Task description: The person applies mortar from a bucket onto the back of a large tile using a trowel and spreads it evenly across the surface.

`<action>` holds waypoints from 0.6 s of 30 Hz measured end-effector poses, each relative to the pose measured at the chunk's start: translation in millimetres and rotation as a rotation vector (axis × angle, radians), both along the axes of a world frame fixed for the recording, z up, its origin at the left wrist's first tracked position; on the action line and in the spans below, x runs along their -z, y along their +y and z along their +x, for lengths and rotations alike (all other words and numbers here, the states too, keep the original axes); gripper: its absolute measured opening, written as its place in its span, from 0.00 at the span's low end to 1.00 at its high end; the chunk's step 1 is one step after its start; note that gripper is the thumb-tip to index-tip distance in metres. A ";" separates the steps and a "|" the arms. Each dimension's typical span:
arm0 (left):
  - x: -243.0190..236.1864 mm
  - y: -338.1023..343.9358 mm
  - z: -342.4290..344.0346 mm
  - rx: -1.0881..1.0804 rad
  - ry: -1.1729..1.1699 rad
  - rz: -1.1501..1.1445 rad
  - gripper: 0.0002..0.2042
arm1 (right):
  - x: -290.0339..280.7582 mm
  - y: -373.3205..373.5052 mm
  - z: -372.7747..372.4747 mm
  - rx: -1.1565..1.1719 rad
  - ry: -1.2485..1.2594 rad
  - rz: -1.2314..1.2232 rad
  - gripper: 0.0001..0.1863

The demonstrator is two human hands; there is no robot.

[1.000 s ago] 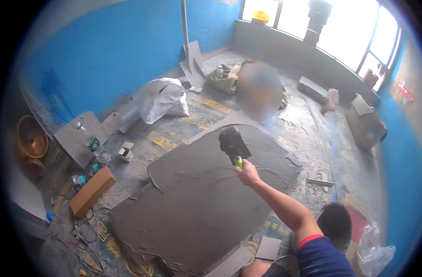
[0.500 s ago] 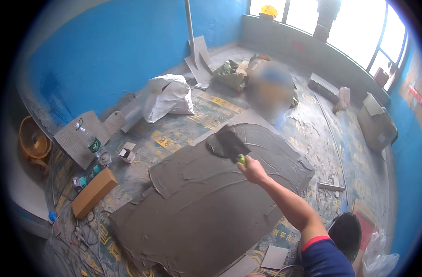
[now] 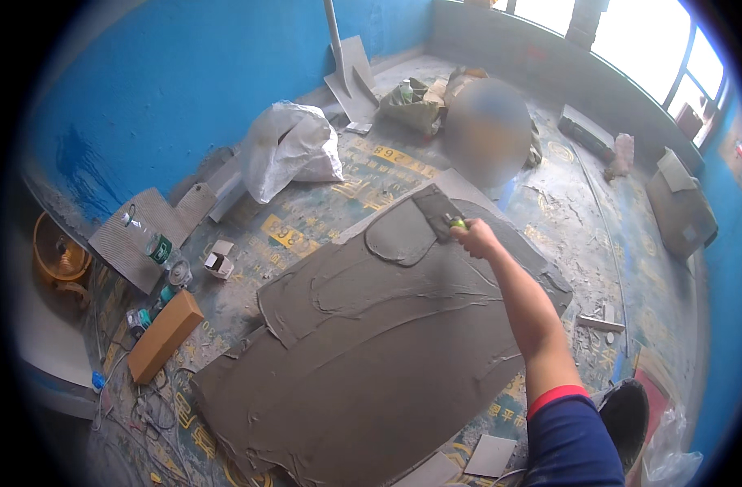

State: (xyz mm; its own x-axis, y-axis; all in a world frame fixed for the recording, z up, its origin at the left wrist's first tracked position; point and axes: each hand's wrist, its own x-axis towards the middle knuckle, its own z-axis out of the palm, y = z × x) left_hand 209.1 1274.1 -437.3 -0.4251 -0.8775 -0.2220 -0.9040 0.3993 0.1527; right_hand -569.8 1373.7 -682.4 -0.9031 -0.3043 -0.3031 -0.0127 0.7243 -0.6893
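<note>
My right hand (image 3: 476,239) is closed around the green handle of a plastering trowel (image 3: 436,211). The trowel's flat grey blade rests near the far edge of a broad layer of wet grey mortar (image 3: 371,357), which covers large panels lying on the floor. Just left of the blade, a rounded patch stands out in the mortar, outlined by a raised ridge. Long curved stroke marks run across the rest of the surface. My left hand is out of view.
A white sack (image 3: 290,154) and a shovel (image 3: 354,81) are by the blue wall. At left are a water bottle (image 3: 148,235), a brown box (image 3: 166,337), a power tool (image 3: 139,321) and loose cables. A black bucket (image 3: 626,422) stands near my right arm; a blurred shape (image 3: 488,130) lies beyond the mortar.
My right hand has swept the trowel to the right and away from me, turning the blade. The rounded mortar patch it partly covered is now exposed. The view has tilted slightly downward.
</note>
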 end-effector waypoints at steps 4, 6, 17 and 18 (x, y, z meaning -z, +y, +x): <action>0.4 1.7 -2.8 0.111 0.003 -0.138 0.10 | 2.0 3.6 -32.9 0.051 0.042 0.028 0.21; -0.8 1.8 -7.7 0.108 0.009 -0.144 0.10 | 4.8 -3.7 -45.1 0.089 0.067 0.004 0.21; -2.3 -3.1 -21.1 0.124 -0.013 -0.199 0.09 | 17.5 -2.9 -87.7 0.375 -0.009 -0.084 0.23; 0.3 -4.8 -19.4 0.127 0.012 -0.188 0.09 | 22.8 8.1 -94.7 0.415 0.014 -0.088 0.23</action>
State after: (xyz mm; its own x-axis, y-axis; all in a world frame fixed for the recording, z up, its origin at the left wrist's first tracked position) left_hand 189.7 1269.2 -437.6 -0.5360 -0.8425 -0.0540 -0.8435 0.5318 0.0752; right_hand -664.5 1381.8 -705.2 -0.9583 0.0617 -0.2792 0.2578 0.6086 -0.7504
